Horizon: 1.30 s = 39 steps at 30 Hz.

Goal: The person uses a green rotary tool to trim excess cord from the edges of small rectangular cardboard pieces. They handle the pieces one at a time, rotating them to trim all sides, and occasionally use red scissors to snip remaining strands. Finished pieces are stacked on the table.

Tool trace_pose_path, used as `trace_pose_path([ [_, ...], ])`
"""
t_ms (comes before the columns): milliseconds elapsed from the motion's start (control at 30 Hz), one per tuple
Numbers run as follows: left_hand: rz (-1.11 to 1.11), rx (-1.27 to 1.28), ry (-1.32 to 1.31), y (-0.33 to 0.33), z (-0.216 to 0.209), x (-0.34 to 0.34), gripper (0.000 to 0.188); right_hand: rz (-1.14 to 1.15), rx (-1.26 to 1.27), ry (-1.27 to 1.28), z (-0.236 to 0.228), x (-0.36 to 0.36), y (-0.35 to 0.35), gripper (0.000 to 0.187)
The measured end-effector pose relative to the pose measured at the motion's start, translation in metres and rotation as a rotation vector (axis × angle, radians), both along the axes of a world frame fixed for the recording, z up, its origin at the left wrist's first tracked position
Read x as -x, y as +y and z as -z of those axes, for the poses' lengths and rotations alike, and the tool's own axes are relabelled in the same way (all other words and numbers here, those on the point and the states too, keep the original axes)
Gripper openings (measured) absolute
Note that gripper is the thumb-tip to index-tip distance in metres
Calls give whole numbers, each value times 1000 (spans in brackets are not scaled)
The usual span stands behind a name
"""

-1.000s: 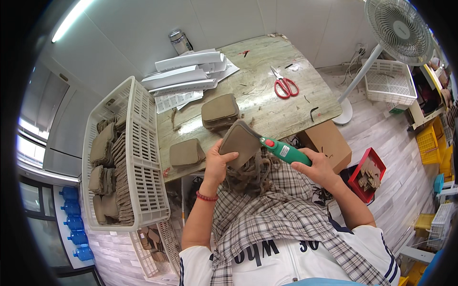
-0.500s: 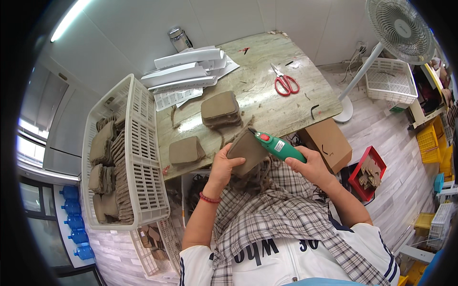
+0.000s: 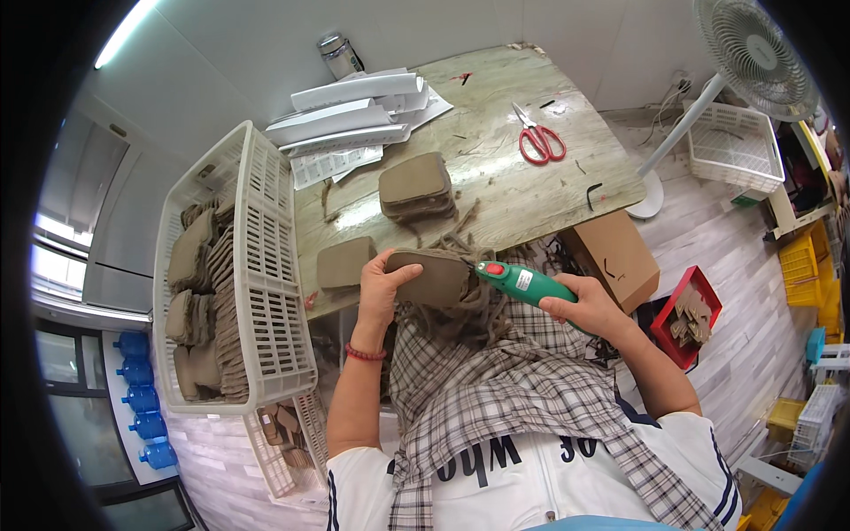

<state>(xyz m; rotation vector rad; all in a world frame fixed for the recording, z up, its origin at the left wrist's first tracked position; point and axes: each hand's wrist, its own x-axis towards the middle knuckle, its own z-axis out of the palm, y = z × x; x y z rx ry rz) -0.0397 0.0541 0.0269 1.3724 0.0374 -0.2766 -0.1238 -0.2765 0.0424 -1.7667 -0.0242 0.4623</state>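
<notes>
My left hand (image 3: 381, 288) pinches the left end of a brown-grey fabric pad (image 3: 432, 278) with rounded corners, thumb on top. The pad is tilted over my lap, just off the table's front edge. Wrapped around the green body of handheld electric scissors (image 3: 521, 281) with a red button is my right hand (image 3: 586, 305). The tool's tip meets the pad's right edge, where the exact contact is hard to make out. Shaggy strips of trimmings (image 3: 465, 326) hang below the pad onto my checked apron. Left of it lies another pad (image 3: 343, 264); behind stands a pad stack (image 3: 414, 184).
A white slatted crate (image 3: 276, 257) full of pads stands at the table's left. On the table (image 3: 505, 199) are papers (image 3: 354, 92), a flask (image 3: 340, 57) and red-handled scissors (image 3: 542, 145). To the right are a cardboard box (image 3: 627, 258), red tray (image 3: 662, 326) and fan (image 3: 760, 64).
The pad has turned flatter and moved left with my left hand. The electric scissors have shifted from its upper corner to its right edge. The view has tilted slightly.
</notes>
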Motion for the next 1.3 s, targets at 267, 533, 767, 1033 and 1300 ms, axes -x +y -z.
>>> trace_pose_path([
  [267,17,-43,13,2,-2,3,17,-63,171,-88,-12,0,6,36],
  [533,123,-59,87,-12,-4,7,18,-69,229,-141,-4,1,7,49],
  [767,242,-107,154,-18,-6,8,19,-94,212,-123,-3,-2,13,48],
  [1033,377,-190,155,-20,-11,9,20,-139,130,-97,-15,-15,32,44],
  [1300,-190,-96,9,96,-21,-18,28,7,-44,15,-5,-15,30,28],
])
